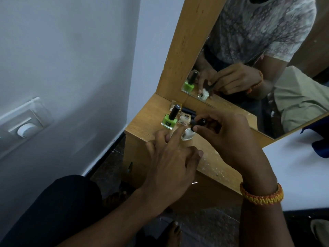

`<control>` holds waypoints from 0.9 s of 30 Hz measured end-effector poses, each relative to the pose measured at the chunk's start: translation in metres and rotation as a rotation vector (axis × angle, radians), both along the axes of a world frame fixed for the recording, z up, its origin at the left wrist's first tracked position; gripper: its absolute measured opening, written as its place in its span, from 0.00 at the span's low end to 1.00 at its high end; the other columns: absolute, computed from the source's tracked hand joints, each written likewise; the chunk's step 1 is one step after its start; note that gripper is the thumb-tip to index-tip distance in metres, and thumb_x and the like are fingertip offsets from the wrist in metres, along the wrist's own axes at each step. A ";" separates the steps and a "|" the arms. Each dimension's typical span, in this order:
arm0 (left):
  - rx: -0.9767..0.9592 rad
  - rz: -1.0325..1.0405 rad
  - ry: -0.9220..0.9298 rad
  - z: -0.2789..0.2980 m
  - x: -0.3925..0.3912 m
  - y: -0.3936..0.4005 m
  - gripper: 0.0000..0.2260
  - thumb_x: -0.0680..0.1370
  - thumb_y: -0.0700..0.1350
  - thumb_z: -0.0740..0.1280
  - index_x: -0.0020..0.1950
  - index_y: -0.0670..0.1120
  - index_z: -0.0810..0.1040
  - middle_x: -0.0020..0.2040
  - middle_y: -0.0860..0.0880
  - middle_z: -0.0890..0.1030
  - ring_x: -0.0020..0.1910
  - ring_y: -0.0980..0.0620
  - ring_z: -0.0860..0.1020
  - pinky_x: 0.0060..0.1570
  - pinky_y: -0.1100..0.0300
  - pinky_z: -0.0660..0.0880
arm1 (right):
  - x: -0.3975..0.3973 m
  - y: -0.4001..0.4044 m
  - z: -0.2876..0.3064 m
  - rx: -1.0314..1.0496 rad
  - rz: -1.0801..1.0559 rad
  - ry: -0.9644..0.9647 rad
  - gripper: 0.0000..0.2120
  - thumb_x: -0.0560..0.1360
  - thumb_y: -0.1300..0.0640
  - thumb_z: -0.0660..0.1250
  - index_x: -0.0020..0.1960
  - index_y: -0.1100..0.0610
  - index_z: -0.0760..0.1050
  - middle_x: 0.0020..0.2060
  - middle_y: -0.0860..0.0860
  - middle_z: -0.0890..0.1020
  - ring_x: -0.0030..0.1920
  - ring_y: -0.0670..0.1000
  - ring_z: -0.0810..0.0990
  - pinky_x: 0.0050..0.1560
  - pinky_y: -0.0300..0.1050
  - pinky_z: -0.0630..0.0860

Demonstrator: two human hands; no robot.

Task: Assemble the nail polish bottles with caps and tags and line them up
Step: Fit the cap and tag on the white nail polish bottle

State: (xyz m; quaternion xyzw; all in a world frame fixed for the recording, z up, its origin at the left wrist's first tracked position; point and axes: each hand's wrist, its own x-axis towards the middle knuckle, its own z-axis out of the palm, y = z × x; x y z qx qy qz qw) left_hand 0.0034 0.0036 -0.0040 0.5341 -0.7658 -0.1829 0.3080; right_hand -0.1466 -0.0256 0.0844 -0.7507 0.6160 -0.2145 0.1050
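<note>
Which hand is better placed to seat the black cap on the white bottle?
Right. The right hand already pinches the black cap just above the white bottle; the left hand merely touches the bottle with a fingertip.

A single head-worn wide-angle camera looks forward and steeply down, close over a small wooden tabletop [142, 125] set in a wall corner. It faces the tabletop's far edge, where a wood-framed mirror [249, 68] leans and reflects the scene from the opposite side. Lens distortion bends the frame's edges.
</note>
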 end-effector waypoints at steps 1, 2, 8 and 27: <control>0.004 -0.002 0.002 0.000 0.000 0.000 0.18 0.83 0.63 0.55 0.53 0.62 0.83 0.80 0.58 0.59 0.71 0.52 0.57 0.61 0.51 0.57 | -0.001 0.000 0.001 0.035 0.009 0.028 0.08 0.79 0.55 0.72 0.58 0.49 0.83 0.47 0.40 0.82 0.46 0.39 0.80 0.43 0.31 0.75; 0.006 -0.005 0.005 0.000 -0.001 -0.001 0.18 0.83 0.63 0.55 0.54 0.62 0.83 0.80 0.58 0.59 0.71 0.52 0.57 0.62 0.50 0.57 | -0.001 0.000 0.002 0.055 0.013 0.045 0.09 0.79 0.56 0.71 0.59 0.49 0.82 0.50 0.42 0.82 0.48 0.40 0.80 0.46 0.33 0.75; -0.003 0.001 0.003 -0.001 0.001 -0.002 0.16 0.84 0.62 0.55 0.54 0.63 0.83 0.79 0.58 0.61 0.70 0.52 0.59 0.61 0.50 0.58 | 0.002 -0.004 -0.001 0.080 0.009 0.085 0.07 0.82 0.56 0.68 0.59 0.51 0.80 0.52 0.47 0.82 0.51 0.45 0.80 0.47 0.33 0.72; -0.049 -0.013 0.068 -0.001 0.000 -0.006 0.12 0.82 0.60 0.62 0.56 0.60 0.83 0.75 0.57 0.68 0.68 0.51 0.62 0.60 0.50 0.59 | -0.007 0.004 0.002 0.088 0.075 0.110 0.07 0.82 0.56 0.67 0.60 0.51 0.79 0.48 0.41 0.78 0.47 0.37 0.76 0.43 0.28 0.70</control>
